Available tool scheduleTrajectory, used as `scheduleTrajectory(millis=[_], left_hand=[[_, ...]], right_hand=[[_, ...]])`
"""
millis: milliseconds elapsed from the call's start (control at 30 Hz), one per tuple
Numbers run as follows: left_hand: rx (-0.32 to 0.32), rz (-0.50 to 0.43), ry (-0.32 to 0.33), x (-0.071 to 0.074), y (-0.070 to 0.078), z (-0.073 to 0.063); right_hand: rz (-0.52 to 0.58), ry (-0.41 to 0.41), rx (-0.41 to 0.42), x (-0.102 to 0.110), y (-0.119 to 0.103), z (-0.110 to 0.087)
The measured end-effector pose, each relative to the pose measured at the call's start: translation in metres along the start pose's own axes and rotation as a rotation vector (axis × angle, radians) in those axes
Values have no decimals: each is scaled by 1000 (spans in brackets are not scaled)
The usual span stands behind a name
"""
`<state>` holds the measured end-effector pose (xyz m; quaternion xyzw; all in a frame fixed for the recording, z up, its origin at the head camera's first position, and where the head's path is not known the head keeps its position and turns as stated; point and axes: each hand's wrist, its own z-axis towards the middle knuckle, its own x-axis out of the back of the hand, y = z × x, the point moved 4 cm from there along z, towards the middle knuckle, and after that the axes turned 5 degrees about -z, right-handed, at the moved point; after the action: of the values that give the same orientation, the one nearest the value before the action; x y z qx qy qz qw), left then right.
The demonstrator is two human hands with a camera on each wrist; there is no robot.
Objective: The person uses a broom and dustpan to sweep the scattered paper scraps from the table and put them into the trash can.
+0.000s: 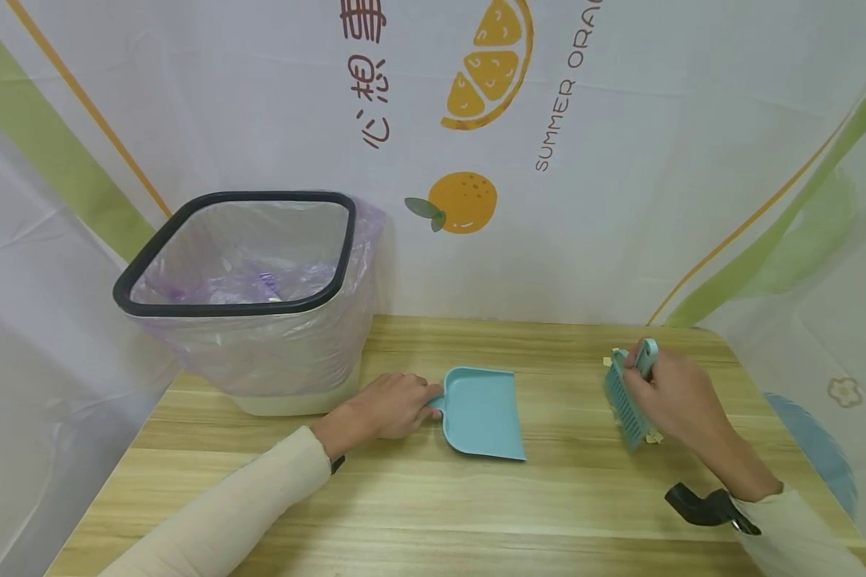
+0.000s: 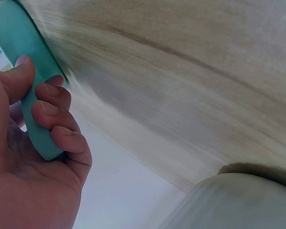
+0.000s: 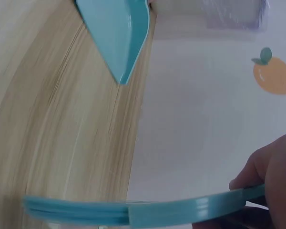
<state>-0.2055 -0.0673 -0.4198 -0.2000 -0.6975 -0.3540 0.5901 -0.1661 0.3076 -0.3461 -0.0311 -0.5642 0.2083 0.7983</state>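
My left hand (image 1: 398, 405) grips the short handle of a light blue dustpan (image 1: 483, 413), which lies near the middle of the table with its straight lip facing right. In the left wrist view, the fingers curl round the dustpan handle (image 2: 38, 129). Over at the right side, my right hand (image 1: 681, 401) holds a matching blue hand brush (image 1: 626, 405) by its handle, the head slanting down at the tabletop. Small pale yellow scraps (image 1: 653, 437) show beside the brush head. The right wrist view has the brush (image 3: 181, 210) low across it, apart from the dustpan.
A bin (image 1: 299, 405) with a black rim and a purplish liner bag stands on the table at back left, some litter inside. The wooden table (image 1: 433, 513) meets a white curtain (image 1: 584, 240) printed with oranges, hanging behind and at both sides.
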Motion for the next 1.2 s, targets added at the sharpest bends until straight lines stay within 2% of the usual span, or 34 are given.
scheduleTrajectory(millis=[267, 500, 733, 1000, 1200], left_hand=[[9, 3, -13, -1, -1, 0], [1, -4, -8, -1, -1, 1], [-5, -3, -6, -1, -1, 1], [-5, -1, -11, 0, -1, 0], [-7, 3, -15, 0, -1, 0]], right_hand=[[-74, -4, -27, 10, 24, -11], [-142, 16, -18, 18, 44, -20], [-184, -7, -49, 21, 62, -24], [-227, -53, -82, 20, 74, -26], [-228, -66, -67, 15, 74, -26]])
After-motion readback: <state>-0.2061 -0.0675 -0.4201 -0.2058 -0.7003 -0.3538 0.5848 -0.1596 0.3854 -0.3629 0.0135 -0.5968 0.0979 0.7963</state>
